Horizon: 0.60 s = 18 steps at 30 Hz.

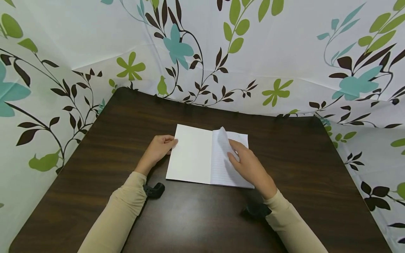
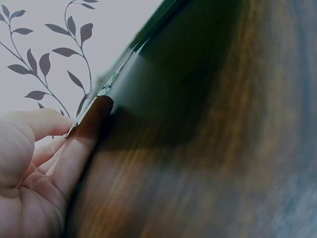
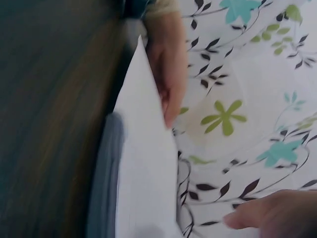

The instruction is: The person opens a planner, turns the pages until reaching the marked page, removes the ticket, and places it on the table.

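A notebook lies spread on the table, with a plain white inside cover on the left and lined pages on the right. My left hand pinches the outer edge of the cover, thumb on top and fingers beneath; the left wrist view shows this hand with the dark underside of the cover. Over the lined half, my right hand has its extended fingers against a raised, curling page. In the right wrist view the right thumb stands away from the white paper; the other fingertips are hidden.
The dark wood-grain table extends around the notebook. A white cloth printed with leaves and flowers hangs behind and at both sides. Dark wrist bands sit over light sleeves.
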Each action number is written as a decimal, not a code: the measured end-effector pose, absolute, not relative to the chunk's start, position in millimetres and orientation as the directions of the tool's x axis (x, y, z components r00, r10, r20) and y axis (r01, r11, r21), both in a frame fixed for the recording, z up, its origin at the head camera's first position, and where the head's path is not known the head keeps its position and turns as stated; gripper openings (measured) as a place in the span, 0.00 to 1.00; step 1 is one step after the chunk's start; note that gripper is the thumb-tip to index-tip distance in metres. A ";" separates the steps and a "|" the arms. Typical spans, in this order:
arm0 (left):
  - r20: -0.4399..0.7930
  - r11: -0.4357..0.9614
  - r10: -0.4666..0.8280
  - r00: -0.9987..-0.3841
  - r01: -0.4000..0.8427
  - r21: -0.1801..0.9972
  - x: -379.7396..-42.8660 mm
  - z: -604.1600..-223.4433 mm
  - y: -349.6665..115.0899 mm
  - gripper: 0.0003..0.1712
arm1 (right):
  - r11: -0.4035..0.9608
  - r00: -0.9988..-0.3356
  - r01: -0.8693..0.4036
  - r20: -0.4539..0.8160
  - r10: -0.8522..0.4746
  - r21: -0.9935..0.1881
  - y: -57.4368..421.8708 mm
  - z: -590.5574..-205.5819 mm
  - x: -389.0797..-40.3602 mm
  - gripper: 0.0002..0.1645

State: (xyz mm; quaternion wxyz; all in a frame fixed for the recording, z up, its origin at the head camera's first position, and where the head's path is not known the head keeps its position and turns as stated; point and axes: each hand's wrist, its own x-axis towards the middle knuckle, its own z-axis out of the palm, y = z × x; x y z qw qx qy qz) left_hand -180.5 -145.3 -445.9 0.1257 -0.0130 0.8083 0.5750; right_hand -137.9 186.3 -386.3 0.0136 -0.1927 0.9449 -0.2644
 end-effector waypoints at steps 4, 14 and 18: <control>-0.215 0.338 0.124 -0.969 -0.163 0.927 -180.8 -445.7 -145.5 0.27 | 0.782 -0.898 -0.390 0.015 -0.439 -0.486 183.8 -379.0 -128.9 0.39; -0.223 0.340 0.120 -0.967 -0.171 0.925 -181.2 -444.4 -144.8 0.27 | 0.706 -0.842 -0.392 -0.079 -0.533 -0.590 172.3 -356.3 -103.0 0.48; -0.222 0.337 0.122 -0.968 -0.170 0.926 -181.6 -443.8 -144.3 0.27 | 0.686 -0.836 -0.389 -0.077 -0.543 -0.615 165.4 -351.3 -90.9 0.50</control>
